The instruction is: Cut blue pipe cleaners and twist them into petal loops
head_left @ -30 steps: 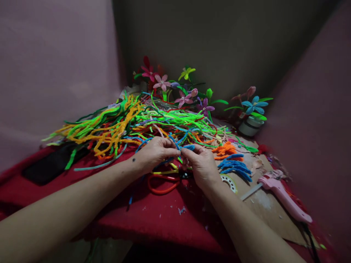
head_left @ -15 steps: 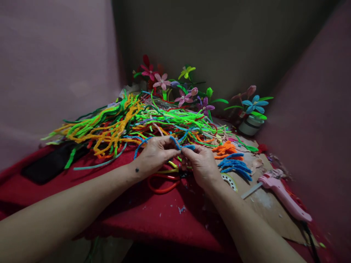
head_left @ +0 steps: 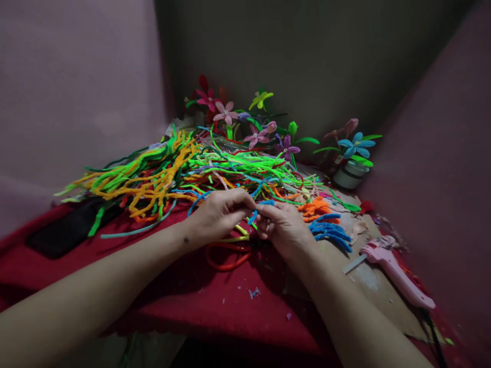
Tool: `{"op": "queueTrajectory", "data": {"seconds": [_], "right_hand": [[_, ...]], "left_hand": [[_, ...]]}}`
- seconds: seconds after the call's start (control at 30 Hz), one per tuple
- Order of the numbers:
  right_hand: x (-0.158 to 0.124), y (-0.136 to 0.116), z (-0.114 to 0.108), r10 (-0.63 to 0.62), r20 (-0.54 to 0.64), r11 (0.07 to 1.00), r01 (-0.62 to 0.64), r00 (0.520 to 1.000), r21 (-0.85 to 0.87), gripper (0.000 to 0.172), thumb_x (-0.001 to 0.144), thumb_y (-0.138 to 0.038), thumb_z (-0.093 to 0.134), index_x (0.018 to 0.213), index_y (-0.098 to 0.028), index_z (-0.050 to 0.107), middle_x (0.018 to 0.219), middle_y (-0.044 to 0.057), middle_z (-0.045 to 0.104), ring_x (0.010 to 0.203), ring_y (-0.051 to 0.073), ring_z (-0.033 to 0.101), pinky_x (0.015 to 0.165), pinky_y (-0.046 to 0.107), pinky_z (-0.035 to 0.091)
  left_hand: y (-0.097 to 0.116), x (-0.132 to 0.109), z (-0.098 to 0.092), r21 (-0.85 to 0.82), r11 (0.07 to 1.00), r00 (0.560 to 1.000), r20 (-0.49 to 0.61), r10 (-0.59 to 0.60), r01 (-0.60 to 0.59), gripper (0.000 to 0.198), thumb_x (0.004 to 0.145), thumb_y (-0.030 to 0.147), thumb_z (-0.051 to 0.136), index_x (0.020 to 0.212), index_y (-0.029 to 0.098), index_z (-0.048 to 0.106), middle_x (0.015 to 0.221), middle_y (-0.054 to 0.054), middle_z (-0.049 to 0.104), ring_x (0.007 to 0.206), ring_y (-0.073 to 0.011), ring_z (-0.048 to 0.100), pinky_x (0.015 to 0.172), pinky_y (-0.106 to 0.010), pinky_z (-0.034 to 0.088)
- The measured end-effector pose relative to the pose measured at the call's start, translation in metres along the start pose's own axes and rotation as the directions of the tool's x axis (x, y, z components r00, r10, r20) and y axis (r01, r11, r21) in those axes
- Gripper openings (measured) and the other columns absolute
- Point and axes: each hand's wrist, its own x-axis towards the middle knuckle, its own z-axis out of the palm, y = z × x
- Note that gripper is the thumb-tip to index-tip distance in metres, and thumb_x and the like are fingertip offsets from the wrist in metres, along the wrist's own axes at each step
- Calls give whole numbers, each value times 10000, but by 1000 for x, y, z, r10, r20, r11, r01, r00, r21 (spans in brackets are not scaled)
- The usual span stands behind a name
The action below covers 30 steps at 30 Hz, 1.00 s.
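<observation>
A short blue pipe cleaner is pinched between my two hands over the front of the red-covered table. My left hand has its thumb and index fingertips closed on it from the left. From the other side, my right hand grips it between thumb and curled fingers, and one blue end sticks out above the right thumb. Just right of my right hand lies a bundle of blue pipe cleaners, with orange pipe cleaners behind it. Red-handled scissors lie partly hidden below my hands.
A wide heap of loose pipe cleaners covers the back. Pipe-cleaner flowers stand behind it, and a blue flower rises from a small jar. A pink glue gun rests on cardboard; a black phone lies left.
The blue pipe cleaner has turned in my fingers, with one end now pointing down. My left fingertips have closed in near the right thumb.
</observation>
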Motion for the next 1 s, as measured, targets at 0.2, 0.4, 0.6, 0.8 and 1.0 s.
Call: {"op": "queueTrajectory", "data": {"seconds": [0.2,0.4,0.6,0.8,1.0], "right_hand": [[-5,-2,3,-256,21,913,249,967,-325,198,704,-280,603,568,-156,529,480,-51,480,423,63,400,411,202,322],[-9,-1,7,-373,36,769,331,927,-547,169,736,-258,553,598,-165,525,504,-55,464,469,68,373,466,208,303],[-9,2,9,-365,-36,773,282,930,-568,173,709,-261,562,575,-176,495,456,-67,424,426,67,347,434,212,275],[-5,7,8,-140,-22,965,131,990,-229,250,697,-255,556,497,-180,426,404,-67,409,350,68,355,376,222,269],[-5,2,7,-186,50,956,193,981,-222,187,698,-258,619,575,-156,521,462,-56,475,404,68,415,421,216,338]], "left_hand": [[-4,6,-10,-512,687,857,329,-398,515,233,749,347,603,752,115,629,632,-11,586,539,-85,513,561,-228,427],[3,7,-10,-385,760,848,322,-422,524,170,712,282,619,699,113,621,561,17,550,514,-78,485,542,-218,394],[12,0,2,251,955,984,44,-174,157,163,783,242,494,691,136,576,581,17,523,527,-93,450,517,-231,341],[11,-8,10,869,319,848,188,495,-379,253,858,164,402,644,153,537,586,-21,524,582,-148,475,626,-315,343],[9,-6,6,810,501,899,69,433,-304,234,842,178,424,662,140,569,607,-32,556,577,-150,489,622,-322,360]]}}
